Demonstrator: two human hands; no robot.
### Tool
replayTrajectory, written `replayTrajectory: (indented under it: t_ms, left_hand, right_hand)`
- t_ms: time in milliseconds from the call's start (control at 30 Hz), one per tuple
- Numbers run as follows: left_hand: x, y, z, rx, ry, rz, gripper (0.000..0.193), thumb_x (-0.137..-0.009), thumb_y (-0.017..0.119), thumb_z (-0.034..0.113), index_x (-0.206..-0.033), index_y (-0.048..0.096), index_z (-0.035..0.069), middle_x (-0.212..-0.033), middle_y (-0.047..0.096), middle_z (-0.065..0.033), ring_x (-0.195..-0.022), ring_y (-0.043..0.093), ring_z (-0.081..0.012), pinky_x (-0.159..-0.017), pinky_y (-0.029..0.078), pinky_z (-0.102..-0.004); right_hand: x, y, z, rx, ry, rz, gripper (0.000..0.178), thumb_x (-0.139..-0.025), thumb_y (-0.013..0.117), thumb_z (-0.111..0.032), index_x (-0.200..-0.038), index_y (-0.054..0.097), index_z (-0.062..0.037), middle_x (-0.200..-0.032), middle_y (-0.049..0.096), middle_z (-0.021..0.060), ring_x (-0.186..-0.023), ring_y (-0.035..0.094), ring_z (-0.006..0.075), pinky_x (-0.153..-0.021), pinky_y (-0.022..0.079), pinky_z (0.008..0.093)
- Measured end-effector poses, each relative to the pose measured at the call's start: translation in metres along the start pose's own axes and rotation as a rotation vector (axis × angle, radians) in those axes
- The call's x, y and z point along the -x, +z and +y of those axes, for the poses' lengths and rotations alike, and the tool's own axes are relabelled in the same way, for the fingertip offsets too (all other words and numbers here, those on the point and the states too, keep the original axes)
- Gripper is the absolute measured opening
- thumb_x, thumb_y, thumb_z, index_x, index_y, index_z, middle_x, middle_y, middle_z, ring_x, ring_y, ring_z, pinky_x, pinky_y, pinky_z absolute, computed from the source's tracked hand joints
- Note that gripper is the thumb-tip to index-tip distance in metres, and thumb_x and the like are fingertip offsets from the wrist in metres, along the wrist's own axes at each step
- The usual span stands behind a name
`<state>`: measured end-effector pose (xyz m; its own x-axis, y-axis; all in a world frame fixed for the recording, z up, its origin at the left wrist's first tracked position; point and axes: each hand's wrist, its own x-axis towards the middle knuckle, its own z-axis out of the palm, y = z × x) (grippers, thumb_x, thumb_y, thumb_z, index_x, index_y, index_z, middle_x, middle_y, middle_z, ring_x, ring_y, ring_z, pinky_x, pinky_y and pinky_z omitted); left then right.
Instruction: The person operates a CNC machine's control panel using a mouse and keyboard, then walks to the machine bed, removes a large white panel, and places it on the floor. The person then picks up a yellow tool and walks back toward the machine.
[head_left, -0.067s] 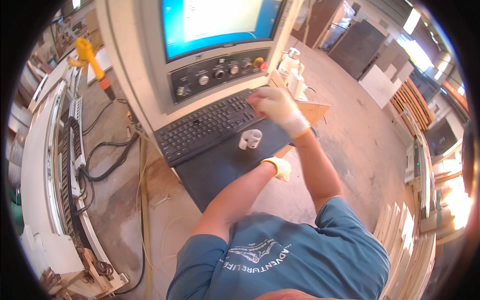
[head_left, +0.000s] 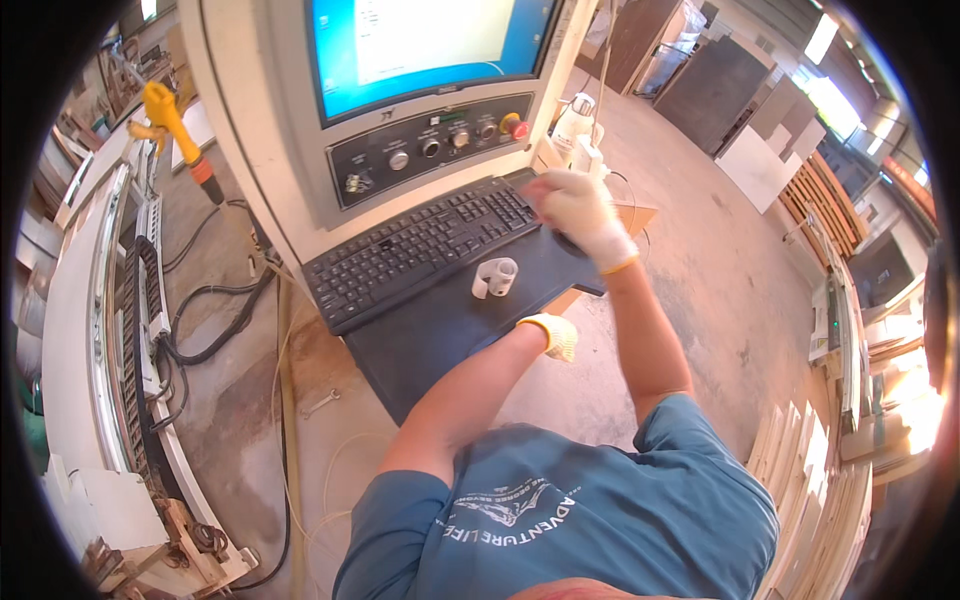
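My right hand (head_left: 585, 218), in a white glove with bare fingertips, is at the right end of the black keyboard (head_left: 420, 250). Motion smears its fingers, so I cannot tell how far they are bent or whether they touch the keys. My left hand (head_left: 563, 338), gloved with a yellow cuff, hangs just beyond the front edge of the dark shelf (head_left: 420, 345), its fingers turned down and mostly hidden. Between the keyboard and my left wrist stands a small white tubular clip-like piece (head_left: 494, 279) on the shelf.
Above the keyboard are a control panel (head_left: 430, 145) with knobs, a red emergency button (head_left: 515, 127) and a lit screen (head_left: 430, 45). A yellow-orange pendant (head_left: 178, 130) stands left. Black cables (head_left: 215, 290) and a wrench (head_left: 322, 402) lie on the floor. Stacked boards (head_left: 800, 490) stand right.
My right hand has shifted right, away from the keys toward the shelf's right end. My left hand stays nearly in place. The whole view has shifted slightly.
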<state>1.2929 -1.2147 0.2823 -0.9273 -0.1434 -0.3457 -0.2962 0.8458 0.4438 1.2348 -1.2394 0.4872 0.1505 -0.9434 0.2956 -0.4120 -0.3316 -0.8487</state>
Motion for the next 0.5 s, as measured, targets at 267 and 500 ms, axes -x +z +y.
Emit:
replayTrajectory:
  t_ms: [267,500]
  left_hand:
    - [-0.006,0.025,0.013,-0.108,-0.01,0.003,0.031,-0.088,0.067,0.029,-0.106,0.083,0.009,-0.102,0.081,-0.015,-0.097,0.077,-0.0361,-0.085,0.058,-0.0538]
    - [0.008,0.008,0.035,-0.181,-0.194,-0.134,0.028,-0.096,0.068,0.03,-0.106,0.082,0.008,-0.102,0.081,-0.0141,-0.1,0.077,-0.0369,-0.082,0.058,-0.0557]
  right_hand:
    - [0.007,-0.096,0.179,0.66,-0.094,0.023,0.05,-0.092,0.078,-0.017,-0.137,0.066,-0.0007,-0.128,0.071,0.021,-0.123,0.069,0.0376,-0.106,0.053,0.0415]
    - [0.014,-0.081,0.201,0.556,-0.299,-0.023,0.066,-0.075,0.087,-0.017,-0.137,0.067,-0.0058,-0.146,0.064,0.0167,-0.132,0.063,0.0398,-0.111,0.052,0.0466]
